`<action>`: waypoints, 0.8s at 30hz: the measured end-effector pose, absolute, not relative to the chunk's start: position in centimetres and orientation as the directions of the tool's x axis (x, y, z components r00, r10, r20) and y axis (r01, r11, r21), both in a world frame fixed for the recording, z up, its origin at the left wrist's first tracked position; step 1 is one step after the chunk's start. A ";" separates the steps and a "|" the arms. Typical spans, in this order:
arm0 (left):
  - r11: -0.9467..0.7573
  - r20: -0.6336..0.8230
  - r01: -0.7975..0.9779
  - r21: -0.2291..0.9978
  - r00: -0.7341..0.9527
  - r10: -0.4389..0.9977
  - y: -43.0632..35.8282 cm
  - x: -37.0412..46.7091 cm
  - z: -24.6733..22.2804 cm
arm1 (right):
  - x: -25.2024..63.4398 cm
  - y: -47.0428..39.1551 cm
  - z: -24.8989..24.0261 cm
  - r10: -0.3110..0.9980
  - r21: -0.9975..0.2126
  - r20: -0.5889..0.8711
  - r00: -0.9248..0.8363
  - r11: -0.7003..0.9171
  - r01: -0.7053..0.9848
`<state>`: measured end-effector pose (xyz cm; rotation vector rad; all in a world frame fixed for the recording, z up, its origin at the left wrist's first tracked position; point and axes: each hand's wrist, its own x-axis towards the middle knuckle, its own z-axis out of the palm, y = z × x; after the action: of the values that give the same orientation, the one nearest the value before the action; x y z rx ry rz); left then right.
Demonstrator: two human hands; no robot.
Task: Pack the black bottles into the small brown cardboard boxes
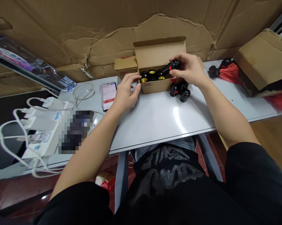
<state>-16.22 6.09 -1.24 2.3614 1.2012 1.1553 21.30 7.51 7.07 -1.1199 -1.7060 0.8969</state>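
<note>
A small cardboard box (155, 87) stands on the table with its lid raised. Inside it are several black cylindrical fittings (153, 79), some showing yellow threaded rings. My right hand (189, 68) pinches a black cylindrical fitting with a red part (175, 64) above the box's right end. At the box's left end rests my left hand (129, 90), fingers apart and curved, the fingertips at the box edge; it holds nothing. A cluster of black fittings (180, 90) sits on the table by the box's right front corner.
A phone (109, 96) lies left of my left hand. Farther left are a white power strip (43, 134) with cables and a water bottle (33, 59). On the right, black parts with a red bag (228, 73) lie beside a larger open carton (265, 59). Cardboard lines the back.
</note>
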 end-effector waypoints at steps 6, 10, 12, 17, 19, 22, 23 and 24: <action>-0.628 0.541 0.563 0.537 0.342 0.768 6.1 -16.0 -1.3 | 21.1 7.3 7.2 0.934 -0.886 0.299 -0.197 0.348 0.305; -0.627 0.540 0.568 0.533 0.342 0.769 6.0 -15.9 -1.2 | 21.0 7.1 7.2 0.948 -0.888 0.275 -0.163 0.315 0.334; -0.631 0.539 0.564 0.533 0.348 0.767 6.0 -16.0 -1.1 | 21.0 7.0 7.2 0.943 -0.877 0.290 -0.161 0.329 0.349; -0.629 0.534 0.565 0.533 0.353 0.769 6.1 -16.1 -1.2 | 20.8 6.8 7.6 0.937 -0.839 0.319 -0.145 0.350 0.417; -0.635 0.540 0.558 0.534 0.354 0.764 6.1 -16.1 -1.3 | 20.8 6.7 7.6 0.942 -0.843 0.306 -0.138 0.336 0.421; -0.629 0.534 0.562 0.537 0.351 0.769 6.1 -16.0 -1.3 | 20.9 6.9 7.4 0.938 -0.872 0.319 -0.135 0.346 0.346; -0.626 0.531 0.564 0.538 0.351 0.772 6.1 -16.0 -1.3 | 21.0 7.0 7.3 0.934 -0.880 0.330 -0.138 0.357 0.314; -0.625 0.530 0.565 0.538 0.350 0.772 6.0 -16.0 -1.3 | 21.0 7.1 7.2 0.930 -0.885 0.337 -0.144 0.365 0.289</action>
<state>-15.96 6.04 -1.26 2.3540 1.1964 1.1425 21.04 7.09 7.23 -1.1024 -1.6546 0.8268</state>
